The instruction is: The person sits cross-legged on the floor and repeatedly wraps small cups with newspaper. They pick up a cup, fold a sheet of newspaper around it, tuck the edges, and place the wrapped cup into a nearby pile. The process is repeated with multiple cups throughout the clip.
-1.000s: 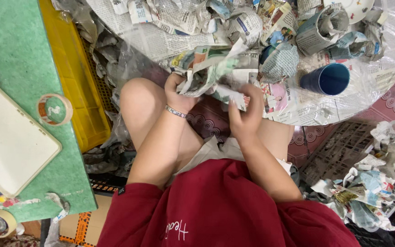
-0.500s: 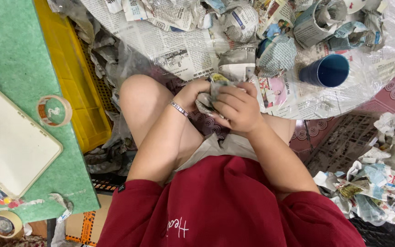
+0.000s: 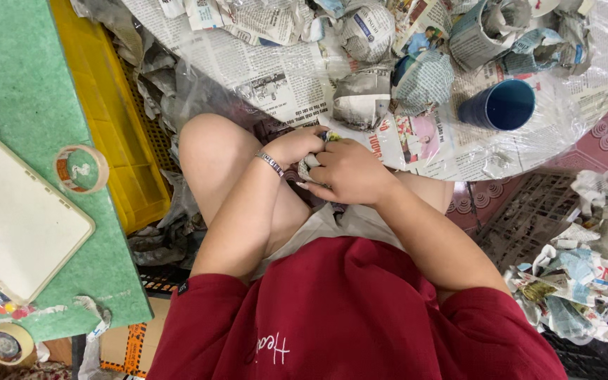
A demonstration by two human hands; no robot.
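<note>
From my feed, nearest the lens is the red shirt point(image 3: 346, 317), and both bare forearms run out from it over the knees. My left hand point(image 3: 295, 146) and right hand point(image 3: 350, 172) meet in the lap, fingers of both curled tight and pressed together around a small crumpled wad of newspaper point(image 3: 311, 165); only a sliver of it shows between the knuckles. A bracelet point(image 3: 271, 163) sits on the left wrist.

Just beyond the fingertips lie spread newspaper sheets point(image 3: 276, 70) under clear plastic. Farther past the right fingers stands a blue cup point(image 3: 499, 105), mouth tipped toward me, with paper-wrapped bundles point(image 3: 423, 79) near it.

Well out from the left fingers are a yellow crate point(image 3: 114, 134) and a green table point(image 3: 15, 77) carrying a tape roll point(image 3: 81, 169) and a white tablet point(image 3: 15, 218).
</note>
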